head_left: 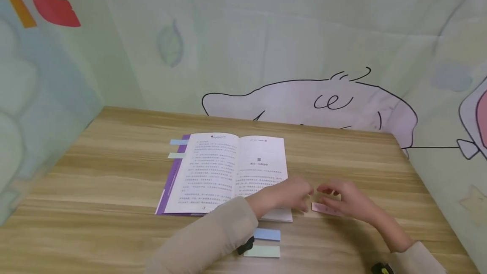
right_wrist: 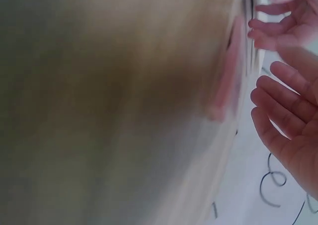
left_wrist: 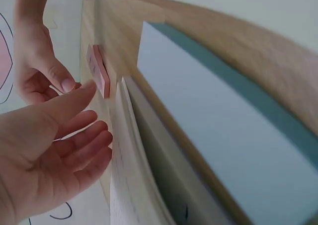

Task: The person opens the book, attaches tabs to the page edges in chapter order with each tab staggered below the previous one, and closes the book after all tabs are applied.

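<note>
An open book with printed pages lies on the table. My left hand reaches across its right page, fingertips just past the page edge. Facing it is my right hand, above a pink sticky-note pad on the tabletop. Fingers of both hands are loosely bent, and the fingertips come close together, as the left wrist view shows with the left thumb near the right thumb. No object shows plainly between them. In the right wrist view the pink pad is blurred below the fingers.
Below the book lie a blue sticky-note pad and a pale green one, partly behind the left sleeve. A blue tab and a pale green tab stick out from the book's left side. A printed cloth wall borders the table.
</note>
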`<state>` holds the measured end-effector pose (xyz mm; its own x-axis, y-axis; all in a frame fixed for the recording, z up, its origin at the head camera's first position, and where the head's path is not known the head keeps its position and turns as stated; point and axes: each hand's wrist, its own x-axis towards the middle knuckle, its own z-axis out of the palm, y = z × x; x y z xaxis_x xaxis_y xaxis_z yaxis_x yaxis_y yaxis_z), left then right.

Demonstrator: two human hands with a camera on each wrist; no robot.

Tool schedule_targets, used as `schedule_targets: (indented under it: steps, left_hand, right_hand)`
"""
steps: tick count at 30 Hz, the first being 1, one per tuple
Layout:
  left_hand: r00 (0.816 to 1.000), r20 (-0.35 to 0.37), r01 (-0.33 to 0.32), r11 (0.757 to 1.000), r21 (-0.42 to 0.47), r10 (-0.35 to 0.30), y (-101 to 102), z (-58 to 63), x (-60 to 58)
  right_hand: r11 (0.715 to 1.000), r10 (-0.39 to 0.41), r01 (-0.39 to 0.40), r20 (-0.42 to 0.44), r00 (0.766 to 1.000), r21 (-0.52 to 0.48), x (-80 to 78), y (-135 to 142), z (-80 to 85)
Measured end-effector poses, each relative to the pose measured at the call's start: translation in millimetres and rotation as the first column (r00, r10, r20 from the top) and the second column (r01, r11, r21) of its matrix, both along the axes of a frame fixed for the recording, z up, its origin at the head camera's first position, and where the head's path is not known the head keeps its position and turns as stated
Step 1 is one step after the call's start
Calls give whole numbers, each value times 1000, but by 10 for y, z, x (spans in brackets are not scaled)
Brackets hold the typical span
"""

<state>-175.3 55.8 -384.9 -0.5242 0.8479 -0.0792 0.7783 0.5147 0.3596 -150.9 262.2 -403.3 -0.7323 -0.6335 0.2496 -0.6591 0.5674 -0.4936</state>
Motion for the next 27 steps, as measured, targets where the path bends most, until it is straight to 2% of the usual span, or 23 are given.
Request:
schedule_targets:
  steps: [2,4,6,8,9,14,16,20,27]
  left_hand:
    - [998,-50,31,999,-28,-32,91,-77,7]
    - [996,-82,37,998,-55,-42,160,-89,41]
    - [996,-81,29,997,-74,-35,209,-97,69]
    - [996,-85,11,997,-82,-18,234,-88,102]
    - [996,-88,-7,995,-101,-2,230,-24,146]
    - [981,-195,-31,989,-142,3,263,-10,228]
    - [975,-222,-34,989,-147,0,270,-18,238]
    - [980,-201,-23,992,-125,-3,266,-45,222]
    - [985,-172,5,996,-84,-19,258,-76,208]
  right_hand:
    - [1000,-25,25,-11,1000,10,47,65,-27]
    - [999,-40,40,-12,999,36,93,123,-47]
    - [997,-33,33,-2,999,72,130,162,-59]
    - [996,-3,5,-20,1000,93,144,189,-76]
    - [995,16,-14,-28,999,95,145,197,-84]
    - [992,105,-99,-91,990,76,136,201,-127]
    - [991,118,-112,-86,989,68,137,190,-133]
    - [991,122,-119,-48,991,64,143,162,-117]
    - [992,123,-122,-52,991,27,164,126,-123]
